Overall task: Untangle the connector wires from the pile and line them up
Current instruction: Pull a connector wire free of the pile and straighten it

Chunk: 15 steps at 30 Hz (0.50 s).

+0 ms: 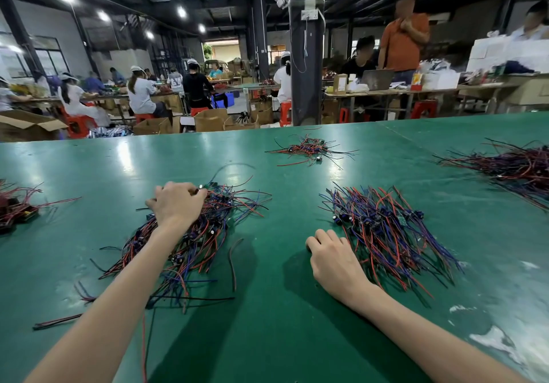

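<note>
Two arms in shot, and both are bare the whole way up from the near edge of the tabletop (267,338). There's the left hand (176,204), bare, slim, knuckles standing out. And the right hand (332,256), bare as well, slender wrist behind it. Long, thin forearms, bare skin to where they leave the view.

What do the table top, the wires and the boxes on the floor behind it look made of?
Table top: smooth green mat or laminate, semi-gloss; it mirrors the ceiling lamps. Wires: thin leads in red, blue and black insulation, probably plastic, bending freely. Boxes: brown cardboard by the look, matt, flaps open.
</note>
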Tool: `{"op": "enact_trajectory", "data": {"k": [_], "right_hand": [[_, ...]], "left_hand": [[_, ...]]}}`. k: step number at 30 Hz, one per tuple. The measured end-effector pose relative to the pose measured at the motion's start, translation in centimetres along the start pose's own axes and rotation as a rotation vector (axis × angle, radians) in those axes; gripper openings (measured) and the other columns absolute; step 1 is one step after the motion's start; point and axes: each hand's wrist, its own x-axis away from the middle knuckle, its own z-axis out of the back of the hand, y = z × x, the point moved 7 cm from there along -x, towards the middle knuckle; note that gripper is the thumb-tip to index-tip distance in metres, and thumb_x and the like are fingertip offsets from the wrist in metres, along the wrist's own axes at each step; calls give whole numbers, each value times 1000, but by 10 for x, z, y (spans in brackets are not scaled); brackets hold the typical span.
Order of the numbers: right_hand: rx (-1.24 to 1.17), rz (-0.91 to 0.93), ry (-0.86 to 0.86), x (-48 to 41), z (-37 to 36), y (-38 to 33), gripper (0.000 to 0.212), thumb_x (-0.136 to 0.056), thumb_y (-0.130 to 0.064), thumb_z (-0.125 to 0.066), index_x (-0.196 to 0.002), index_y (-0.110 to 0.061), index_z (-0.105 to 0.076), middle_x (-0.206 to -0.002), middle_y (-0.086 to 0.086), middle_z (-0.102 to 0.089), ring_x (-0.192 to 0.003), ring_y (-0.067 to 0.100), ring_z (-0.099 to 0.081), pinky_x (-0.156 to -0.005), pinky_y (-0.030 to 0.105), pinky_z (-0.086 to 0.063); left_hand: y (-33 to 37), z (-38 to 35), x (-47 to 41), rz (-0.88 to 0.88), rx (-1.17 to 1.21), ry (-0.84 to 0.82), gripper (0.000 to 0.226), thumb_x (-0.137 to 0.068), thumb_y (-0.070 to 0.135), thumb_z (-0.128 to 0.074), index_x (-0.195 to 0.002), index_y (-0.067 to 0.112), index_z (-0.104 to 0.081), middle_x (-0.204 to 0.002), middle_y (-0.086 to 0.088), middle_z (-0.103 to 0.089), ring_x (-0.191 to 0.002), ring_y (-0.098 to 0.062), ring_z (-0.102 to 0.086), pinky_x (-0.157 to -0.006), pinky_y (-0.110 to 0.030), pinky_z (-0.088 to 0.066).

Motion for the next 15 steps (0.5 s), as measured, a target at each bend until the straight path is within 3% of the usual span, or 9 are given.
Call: {"op": "enact_trajectory", "data": {"k": [3, 6, 8, 11, 13, 15], "right_hand": [[7, 3, 8, 0, 0, 0, 25, -91, -8, -36, -109, -13, -52, -110, 4, -51, -103, 25, -44, -87, 34, -35], [31, -2, 4, 0, 0, -1, 24, -90, -8, -38, -109, -14, -52, -110, 4, -51, -103, 25, -45, -86, 34, -35], [55, 11, 1, -1, -1, -3, 26, -89, -9, -38, -111, -15, -52, -109, 4, -52, -103, 25, -46, -85, 36, -34], [39, 46, 31, -3, -1, -3, 31, -92, -11, -36, -117, -18, -52, -109, 2, -54, -103, 25, -48, -85, 36, -32], [-282, 20, 64, -4, 2, 0, 31, -92, -10, -43, -119, -17, -56, -104, 1, -59, -97, 21, -53, -86, 33, -38], [-801, -84, 4, -6, 3, 1, 29, -86, 1, -54, -110, -13, -63, -91, 0, -63, -81, 15, -57, -79, 24, -44]], "left_hand": [[11, 27, -1, -31, 317, 169, 35, -93, 41, -53, -101, 12, -71, -91, -8, -67, -93, -27, -55, -91, -41, -33], [34, 60, 15, -254, 644, 343, 29, -95, 29, -55, -103, 3, -65, -93, -11, -71, -89, -27, -63, -82, -38, -46], [56, 67, 36, -419, 758, 302, 25, -95, 22, -55, -106, 0, -61, -89, -12, -71, -78, -19, -66, -72, -34, -53], [90, 57, 83, -657, 703, 243, 17, -91, 12, -61, -103, 0, -63, -84, -9, -69, -66, -16, -62, -62, -27, -53], [110, 34, 117, -790, 642, 164, 14, -88, 9, -65, -99, 0, -65, -86, -10, -69, -69, -23, -64, -65, -36, -53], [123, 10, 144, -886, 584, 41, 16, -88, 11, -64, -101, 1, -65, -88, -11, -67, -77, -28, -65, -68, -41, -53]]}}
